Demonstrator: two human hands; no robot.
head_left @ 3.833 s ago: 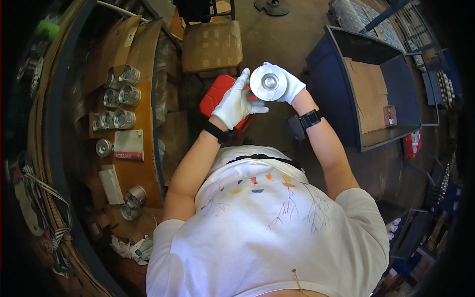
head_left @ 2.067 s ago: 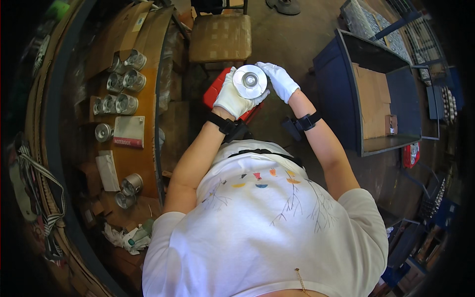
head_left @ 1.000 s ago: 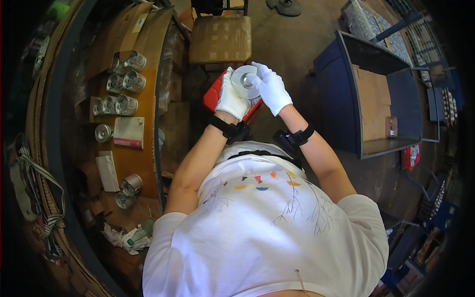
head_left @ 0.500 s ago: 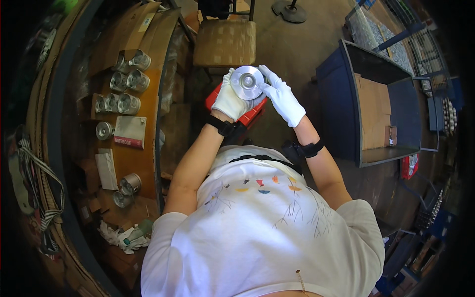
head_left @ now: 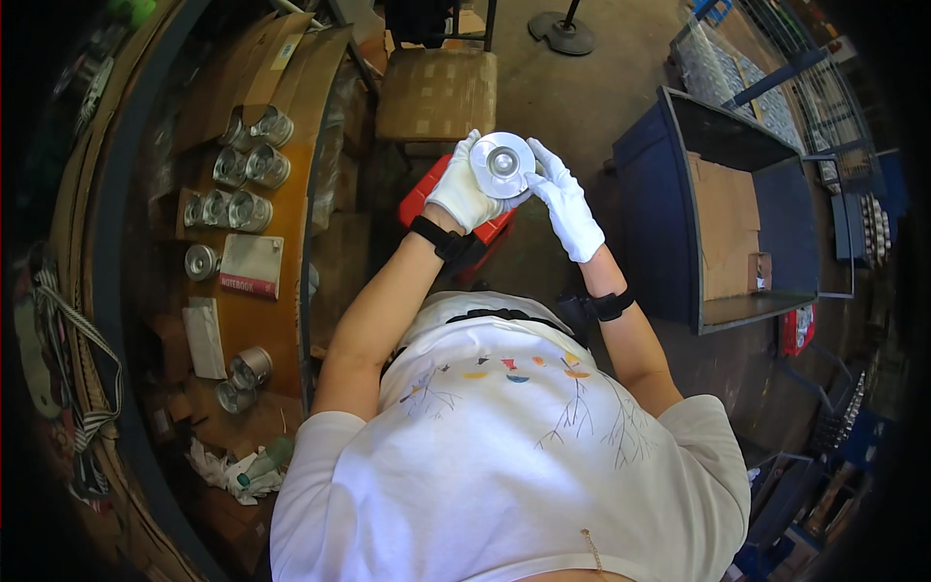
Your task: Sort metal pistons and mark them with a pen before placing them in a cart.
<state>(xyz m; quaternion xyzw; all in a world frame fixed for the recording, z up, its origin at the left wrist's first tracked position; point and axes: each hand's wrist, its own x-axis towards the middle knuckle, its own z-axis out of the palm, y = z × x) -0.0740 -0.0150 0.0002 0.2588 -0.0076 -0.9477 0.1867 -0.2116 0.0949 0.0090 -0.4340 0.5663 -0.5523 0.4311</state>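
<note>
In the curl of the left hand (head_left: 456,199), gloved in white, holding up a metal piston (head_left: 503,162) and facing its round end toward the camera. Grasping it firmly there, around its left and lower side, while meeting the rim on the opposite side with thumb and fingers of the right hand (head_left: 567,206), gloved too; cannot tell whether pinching or only resting there. Looks like a step of handling and looking over the round end, probably supporting with the left hand and steadying with the right hand. Seems to call next for keeping the left hand firm, shifting the right hand lightly along the rim, and never loosening both together. Can see just beyond the left hand, partly hidden by it, a red box (head_left: 417,202). Well to the left of the left hand, can make out a worktop (head_left: 267,325) carrying metal cylinders (head_left: 250,210) and a grey and red book (head_left: 252,262). To the right of the right hand, well apart, can see a blue bin (head_left: 645,209) holding brown cardboard (head_left: 722,218).
</note>
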